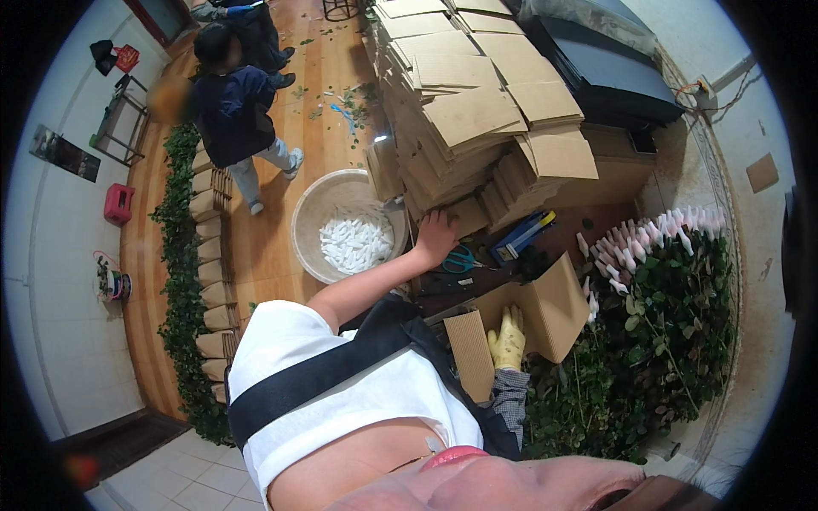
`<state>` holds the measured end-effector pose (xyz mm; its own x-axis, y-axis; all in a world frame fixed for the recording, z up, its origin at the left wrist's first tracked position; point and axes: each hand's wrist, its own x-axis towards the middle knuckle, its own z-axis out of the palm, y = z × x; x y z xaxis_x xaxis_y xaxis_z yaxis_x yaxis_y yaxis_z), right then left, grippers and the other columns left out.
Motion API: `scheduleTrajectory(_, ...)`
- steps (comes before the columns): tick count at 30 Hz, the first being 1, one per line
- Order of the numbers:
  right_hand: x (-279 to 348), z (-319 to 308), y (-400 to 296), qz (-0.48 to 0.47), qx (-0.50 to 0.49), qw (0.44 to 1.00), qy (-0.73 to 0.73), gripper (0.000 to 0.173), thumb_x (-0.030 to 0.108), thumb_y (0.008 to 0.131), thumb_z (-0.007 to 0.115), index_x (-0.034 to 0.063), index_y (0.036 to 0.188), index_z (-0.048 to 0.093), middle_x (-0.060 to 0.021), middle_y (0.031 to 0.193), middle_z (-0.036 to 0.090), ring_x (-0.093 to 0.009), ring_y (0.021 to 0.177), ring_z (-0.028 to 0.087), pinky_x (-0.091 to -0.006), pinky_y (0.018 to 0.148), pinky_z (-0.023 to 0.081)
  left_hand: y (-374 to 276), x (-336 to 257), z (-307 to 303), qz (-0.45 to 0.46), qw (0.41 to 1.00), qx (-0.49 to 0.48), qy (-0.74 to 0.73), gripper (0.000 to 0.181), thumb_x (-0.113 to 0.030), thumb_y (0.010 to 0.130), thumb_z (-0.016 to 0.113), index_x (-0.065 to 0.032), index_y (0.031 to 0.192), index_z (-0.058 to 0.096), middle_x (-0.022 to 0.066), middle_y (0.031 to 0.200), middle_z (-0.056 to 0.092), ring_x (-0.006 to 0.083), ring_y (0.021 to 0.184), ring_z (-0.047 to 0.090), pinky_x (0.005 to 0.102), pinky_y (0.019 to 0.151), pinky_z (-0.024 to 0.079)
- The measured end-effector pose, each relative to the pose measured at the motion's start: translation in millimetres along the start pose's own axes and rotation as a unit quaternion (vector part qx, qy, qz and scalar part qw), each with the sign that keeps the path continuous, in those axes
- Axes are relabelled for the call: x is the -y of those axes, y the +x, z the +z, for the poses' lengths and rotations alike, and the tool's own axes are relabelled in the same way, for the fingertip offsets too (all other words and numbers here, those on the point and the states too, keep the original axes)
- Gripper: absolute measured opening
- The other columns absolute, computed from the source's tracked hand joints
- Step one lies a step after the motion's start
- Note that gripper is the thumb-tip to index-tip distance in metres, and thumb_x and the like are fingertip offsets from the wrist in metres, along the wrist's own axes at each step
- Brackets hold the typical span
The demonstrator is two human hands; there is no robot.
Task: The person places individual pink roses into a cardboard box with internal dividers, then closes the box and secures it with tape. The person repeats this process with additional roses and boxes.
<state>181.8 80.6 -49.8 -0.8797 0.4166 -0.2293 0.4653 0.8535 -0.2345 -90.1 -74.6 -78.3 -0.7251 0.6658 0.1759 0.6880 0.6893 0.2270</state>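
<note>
My left hand (437, 237) is bare and reaches to the lower edge of a tall stack of corrugated cardboard sheets (473, 121). Its fingers lie on a sheet there; whether they grip it is hidden. On my right hand (509, 340) is a stained yellow glove, below a checked sleeve. That hand lies flat, fingers extended, against the inside of a folded cardboard sheet (562, 303), whose flaps stand up at both sides. Between the hands, teal-handled scissors (456, 260) and a blue and yellow box (523, 237) rest on a dark surface.
A round tub (303, 246) holds many short white pieces. At right are leafy stems (639, 358) with pale covered tips (671, 230). Cardboard-wrapped leafy bundles (214, 268) line the floor at left. A person (233, 115) walks beyond them, near another person (255, 38).
</note>
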Motion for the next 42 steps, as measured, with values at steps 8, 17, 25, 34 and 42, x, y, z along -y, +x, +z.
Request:
scheduleTrajectory(8, -0.1, 0.9, 0.4, 0.001, 0.005, 1.0, -0.002, 0.071, 0.019, 0.079, 0.067, 0.0045, 0.144, 0.041, -0.0164, 0.153, 0.037, -0.034, 0.141, 0.033, -0.0464, 0.115, 0.03, -1.0, 0.7, 1.8, -0.005, 1.0, 0.005, 0.011, 0.057, -0.036, 0.075, 0.076, -0.006, 0.12, 0.058, 0.0205, 0.116, 0.055, 0.0369, 0.113, 0.049, 0.0455, 0.091, 0.045)
scheduleTrajectory(17, -0.6, 0.9, 0.2, 0.006, 0.004, 1.0, -0.005, 0.071, 0.018, 0.078, 0.068, 0.0047, 0.143, 0.042, -0.0167, 0.153, 0.037, -0.034, 0.142, 0.033, -0.0461, 0.113, 0.034, -0.1, -0.9, -3.2, -0.007, 0.999, 0.039, -0.001, 0.059, -0.036, 0.08, 0.073, -0.0058, 0.127, 0.056, 0.0202, 0.118, 0.054, 0.0374, 0.114, 0.049, 0.0484, 0.097, 0.042)
scheduleTrajectory(25, 1.2, -1.9, -0.1, -0.001, -0.001, 1.0, -0.002, 0.069, 0.017, 0.078, 0.068, 0.003, 0.141, 0.043, -0.0188, 0.151, 0.038, -0.036, 0.14, 0.035, -0.0446, 0.114, 0.033, -1.7, -0.1, -5.5, -0.002, 1.0, 0.022, -0.012, 0.057, -0.036, 0.08, 0.073, -0.0061, 0.126, 0.057, 0.0199, 0.117, 0.054, 0.0371, 0.114, 0.049, 0.0483, 0.095, 0.042)
scheduleTrajectory(34, 1.7, -2.0, 1.1, 0.007, 0.008, 1.0, 0.002, 0.069, 0.016, 0.078, 0.068, 0.0028, 0.141, 0.043, -0.0185, 0.152, 0.037, -0.035, 0.141, 0.034, -0.0446, 0.114, 0.033, -1.2, -1.7, -7.9, -0.001, 0.999, 0.033, 0.015, 0.056, -0.037, 0.081, 0.071, -0.0056, 0.126, 0.057, 0.0208, 0.117, 0.053, 0.0372, 0.115, 0.048, 0.0481, 0.094, 0.043)
scheduleTrajectory(42, 0.1, -0.8, 0.9, -0.003, -0.004, 1.0, 0.005, 0.069, 0.016, 0.078, 0.069, 0.0028, 0.14, 0.044, -0.0183, 0.152, 0.037, -0.035, 0.141, 0.034, -0.0448, 0.113, 0.035, -1.1, -1.4, -5.4, -0.001, 0.999, 0.032, 0.022, 0.057, -0.037, 0.082, 0.071, -0.0063, 0.127, 0.057, 0.0197, 0.115, 0.054, 0.0366, 0.114, 0.048, 0.0474, 0.093, 0.043)
